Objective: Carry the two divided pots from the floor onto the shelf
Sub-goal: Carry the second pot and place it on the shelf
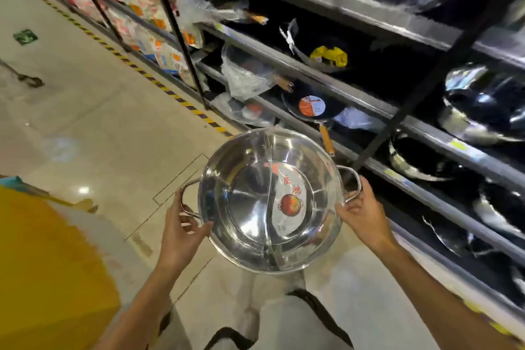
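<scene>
Head view: shelf [326,81] w/ woks right of held divided pot [270,202].

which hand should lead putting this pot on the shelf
Right, probably. The right hand has its grip on the divided pot's handle on the side facing the shelf, so it can guide that edge in first. The left hand holds the far handle, over the floor, and can only push.
</scene>
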`<state>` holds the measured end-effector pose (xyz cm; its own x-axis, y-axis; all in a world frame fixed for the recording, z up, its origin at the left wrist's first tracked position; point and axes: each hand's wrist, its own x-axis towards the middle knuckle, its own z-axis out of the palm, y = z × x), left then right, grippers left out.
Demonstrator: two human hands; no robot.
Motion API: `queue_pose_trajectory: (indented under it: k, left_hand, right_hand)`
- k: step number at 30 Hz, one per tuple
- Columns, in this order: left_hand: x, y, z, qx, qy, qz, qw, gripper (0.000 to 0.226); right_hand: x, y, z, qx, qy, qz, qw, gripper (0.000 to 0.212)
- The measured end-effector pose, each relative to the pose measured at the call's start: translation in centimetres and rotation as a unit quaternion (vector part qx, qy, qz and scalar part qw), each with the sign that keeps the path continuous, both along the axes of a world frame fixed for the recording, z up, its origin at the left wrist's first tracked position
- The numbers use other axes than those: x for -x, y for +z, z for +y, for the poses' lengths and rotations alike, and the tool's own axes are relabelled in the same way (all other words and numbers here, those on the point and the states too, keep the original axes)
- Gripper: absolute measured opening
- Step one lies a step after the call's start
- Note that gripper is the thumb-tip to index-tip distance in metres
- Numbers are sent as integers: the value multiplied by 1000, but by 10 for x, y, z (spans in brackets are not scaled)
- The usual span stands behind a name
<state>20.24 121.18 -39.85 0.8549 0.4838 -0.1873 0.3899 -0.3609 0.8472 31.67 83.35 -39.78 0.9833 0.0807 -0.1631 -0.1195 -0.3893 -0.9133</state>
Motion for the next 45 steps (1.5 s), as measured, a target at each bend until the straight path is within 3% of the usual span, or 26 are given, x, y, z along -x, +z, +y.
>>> queue_pose_trajectory:
  k: [8, 16, 26, 34, 41, 45]
  left_hand:
    - [10, -20, -44, 29, -194, 11, 981, 108]
    - [42, -26, -168, 52, -361, 16, 931, 100]
    - [93, -7, -337, 12, -373, 27, 927, 97]
    - [121, -4, -403, 21, -293, 52, 955, 98]
    - [77, -49, -419, -3, -206, 81, 975, 98]
    - [53, -75, -434, 2, -173, 109, 979, 99]
  right_hand:
    - [162, -8, -66, 55, -181, 30, 981, 80]
    - [319, -14, -164, 88, -319, 47, 942, 79]
    - [400, -18, -316, 71, -317, 28, 945, 80]
    - [354, -23, -418, 60, -234, 30, 970, 68]
    - [245, -61, -440, 71, -184, 51, 979, 89]
    - [194, -84, -453, 87, -160, 77, 980, 90]
